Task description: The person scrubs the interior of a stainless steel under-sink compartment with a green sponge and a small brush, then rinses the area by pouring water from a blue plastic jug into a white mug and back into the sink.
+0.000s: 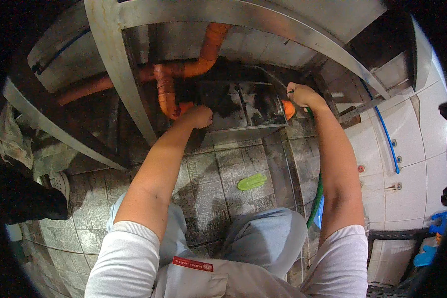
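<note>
My right hand (303, 97) grips the end of a green hose (314, 201) to the right of a metal box. A thin pale streak, apparently water, runs up and left from its tip. The box (242, 128), likely a grease trap, is dark and wet on top, with a seam across it. An orange pipe fitting (288, 110) sticks out of its right side, just below my right hand. At its left end my left hand (202, 116) is curled beside an orange pipe elbow (167, 106). Whether its fingers hold anything is hidden.
Steel table legs (130, 74) and a curved-looking rail (246, 11) frame the space overhead. A bright green flat object (252, 181) lies on the wet floor tiles (205, 178). Rightward, a blue pipe (386, 138) runs down the white-tiled wall. A perforated clog (60, 185) shows at left.
</note>
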A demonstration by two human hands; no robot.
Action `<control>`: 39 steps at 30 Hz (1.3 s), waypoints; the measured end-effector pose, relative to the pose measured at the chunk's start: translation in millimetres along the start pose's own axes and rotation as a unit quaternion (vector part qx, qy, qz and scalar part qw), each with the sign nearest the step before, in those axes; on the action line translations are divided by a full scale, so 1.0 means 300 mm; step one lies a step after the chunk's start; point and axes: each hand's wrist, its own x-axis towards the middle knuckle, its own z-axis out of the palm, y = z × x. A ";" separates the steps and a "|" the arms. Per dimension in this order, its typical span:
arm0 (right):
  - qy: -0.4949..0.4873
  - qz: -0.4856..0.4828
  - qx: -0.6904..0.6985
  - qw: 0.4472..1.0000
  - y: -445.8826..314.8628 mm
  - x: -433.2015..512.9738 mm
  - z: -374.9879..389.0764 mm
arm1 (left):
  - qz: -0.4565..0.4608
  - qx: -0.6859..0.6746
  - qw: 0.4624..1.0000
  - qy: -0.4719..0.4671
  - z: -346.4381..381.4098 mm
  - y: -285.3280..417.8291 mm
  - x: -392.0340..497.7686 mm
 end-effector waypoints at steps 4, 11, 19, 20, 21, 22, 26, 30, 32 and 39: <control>0.015 -0.019 -0.032 0.999 0.018 0.007 0.003 | 0.007 0.002 1.000 0.000 -0.004 0.002 -0.003; -0.006 0.016 -0.016 1.000 0.024 0.006 0.004 | -0.002 0.020 1.000 -0.015 0.005 0.000 0.006; -0.040 0.053 -0.060 0.996 0.007 0.001 0.004 | 0.001 -0.010 1.000 -0.019 0.009 -0.008 0.003; -0.036 0.052 -0.072 0.995 0.019 0.013 0.010 | -0.002 0.001 1.000 -0.020 0.010 -0.008 0.003; -0.032 0.050 -0.083 0.995 0.034 0.027 0.019 | -0.003 0.011 1.000 -0.017 0.011 -0.009 0.003; -0.026 0.036 -0.094 0.995 0.049 0.041 0.027 | 0.000 0.021 1.000 -0.014 0.013 -0.010 0.004; -0.022 -0.007 -0.121 0.992 0.082 0.073 0.036 | 0.004 0.016 1.000 -0.024 0.019 -0.022 0.008; -0.038 0.047 -0.097 0.993 0.071 0.058 0.024 | 0.012 0.000 1.000 -0.020 0.028 -0.032 0.014; -0.025 0.055 -0.096 0.994 0.063 0.049 0.019 | 0.013 -0.001 1.000 -0.010 0.031 -0.032 0.015; 0.022 0.019 -0.101 0.994 0.071 0.041 0.014 | 0.019 -0.005 1.000 0.014 0.020 -0.019 0.008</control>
